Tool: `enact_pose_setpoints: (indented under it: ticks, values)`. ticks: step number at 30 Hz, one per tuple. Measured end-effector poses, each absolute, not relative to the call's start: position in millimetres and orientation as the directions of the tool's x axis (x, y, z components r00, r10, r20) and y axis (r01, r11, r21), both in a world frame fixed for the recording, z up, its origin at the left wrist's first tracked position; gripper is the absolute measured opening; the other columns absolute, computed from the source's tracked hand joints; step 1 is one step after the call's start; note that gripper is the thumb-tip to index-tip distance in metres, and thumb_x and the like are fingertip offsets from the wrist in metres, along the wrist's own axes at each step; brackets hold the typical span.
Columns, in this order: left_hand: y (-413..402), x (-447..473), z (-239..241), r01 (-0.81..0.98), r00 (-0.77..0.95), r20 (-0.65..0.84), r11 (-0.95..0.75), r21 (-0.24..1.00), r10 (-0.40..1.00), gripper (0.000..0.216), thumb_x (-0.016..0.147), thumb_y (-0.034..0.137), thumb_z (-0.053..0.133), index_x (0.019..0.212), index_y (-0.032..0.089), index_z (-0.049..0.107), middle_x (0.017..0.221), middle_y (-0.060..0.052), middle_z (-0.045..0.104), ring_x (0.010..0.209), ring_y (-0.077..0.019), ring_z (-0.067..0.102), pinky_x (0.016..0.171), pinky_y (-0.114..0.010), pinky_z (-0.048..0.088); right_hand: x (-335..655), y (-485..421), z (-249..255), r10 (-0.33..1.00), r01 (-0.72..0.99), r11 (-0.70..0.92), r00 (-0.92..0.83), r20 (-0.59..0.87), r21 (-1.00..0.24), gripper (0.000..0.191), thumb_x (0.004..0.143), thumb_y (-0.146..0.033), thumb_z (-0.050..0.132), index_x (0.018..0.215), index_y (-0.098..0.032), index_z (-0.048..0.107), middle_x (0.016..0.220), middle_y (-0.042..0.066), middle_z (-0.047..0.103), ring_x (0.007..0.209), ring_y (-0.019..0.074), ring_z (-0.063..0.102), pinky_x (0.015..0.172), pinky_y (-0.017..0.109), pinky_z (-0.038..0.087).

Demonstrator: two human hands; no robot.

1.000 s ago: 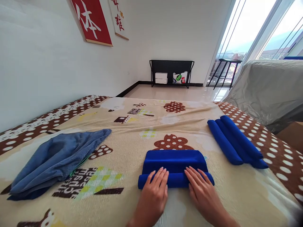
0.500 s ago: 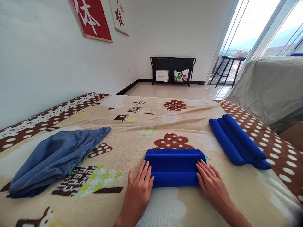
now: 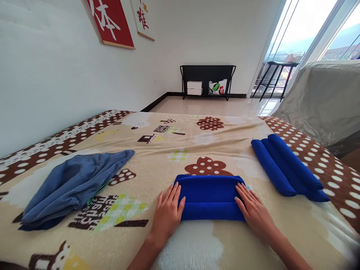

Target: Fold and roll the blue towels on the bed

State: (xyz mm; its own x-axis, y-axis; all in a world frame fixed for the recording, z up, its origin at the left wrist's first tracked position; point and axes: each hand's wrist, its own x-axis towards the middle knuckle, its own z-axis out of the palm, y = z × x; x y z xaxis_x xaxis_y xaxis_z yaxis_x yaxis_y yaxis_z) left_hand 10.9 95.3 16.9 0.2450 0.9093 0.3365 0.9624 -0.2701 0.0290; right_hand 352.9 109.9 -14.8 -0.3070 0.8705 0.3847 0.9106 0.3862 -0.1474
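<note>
A bright blue folded cloth (image 3: 210, 198) lies on the bed straight in front of me, with a crease running across it from side to side. My left hand (image 3: 168, 212) rests on its left end, fingers stretched out and the thumb at the near left side. At the right end, my right hand (image 3: 254, 212) lies with its fingers extended over the edge. Both hands are open and touch the cloth. To the right sits a second bright blue cloth (image 3: 289, 167), formed into long parallel rolls. A loosely folded greyish-blue cloth (image 3: 81, 180) with a green edge lies on the left.
Beneath everything is a patterned blanket (image 3: 157, 168) with brown polka-dot borders. A white wall (image 3: 50, 75) runs along the left. Beyond the bed stand a black rack (image 3: 208, 77) and a black stool (image 3: 281, 71). A grey covered object (image 3: 332, 97) is at the right.
My hands stay on the ends of the blue cloth, the left one shifted slightly up its left end. The whole view has moved a little; the other cloths keep their places.
</note>
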Motion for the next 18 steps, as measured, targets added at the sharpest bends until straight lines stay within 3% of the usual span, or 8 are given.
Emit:
enact_pose_setpoints:
  ticks: [4,8,13,18]
  values:
    - [73,14,27,0.907,0.386,0.495,-0.419,-0.048,0.778,0.037,0.097,0.013,0.046,0.132,0.015,0.06,0.141,-0.012,0.06,0.133,-0.0256,0.052,0.111,-0.046,0.037,356,88,-4,0.774,0.856,0.511,-0.422,0.473,-0.073,0.049,0.098,-0.031,0.05,0.145,-0.018,0.048,0.149,0.01,0.049,0.14,0.0259,0.044,0.115,0.048,0.039]
    - [44,13,32,0.846,0.451,0.535,-0.533,0.0,0.714,0.041,0.092,0.007,0.049,0.13,0.018,0.06,0.127,-0.008,0.069,0.121,-0.0223,0.06,0.107,-0.039,0.039,367,59,0,0.682,0.769,0.638,-0.541,0.493,-0.038,0.059,0.092,-0.021,0.057,0.149,-0.023,0.042,0.144,0.007,0.055,0.132,0.024,0.053,0.107,0.042,0.047]
    - [36,8,17,0.878,0.364,0.515,-0.47,0.087,0.776,0.05,0.086,0.004,0.046,0.133,0.02,0.056,0.125,-0.006,0.069,0.118,-0.0222,0.061,0.107,-0.041,0.036,374,48,-13,0.728,0.818,0.572,-0.466,0.502,-0.07,0.054,0.09,-0.018,0.054,0.144,-0.022,0.048,0.134,0.007,0.063,0.123,0.0239,0.059,0.099,0.039,0.051]
    - [58,15,11,0.906,0.294,0.465,-0.399,0.143,0.835,0.049,0.08,-0.001,0.043,0.121,0.019,0.062,0.115,-0.006,0.072,0.108,-0.0236,0.065,0.103,-0.045,0.038,360,68,-13,0.753,0.839,0.535,-0.418,0.509,-0.102,0.039,0.088,-0.009,0.048,0.124,-0.019,0.06,0.118,0.007,0.069,0.11,0.0223,0.063,0.1,0.041,0.046]
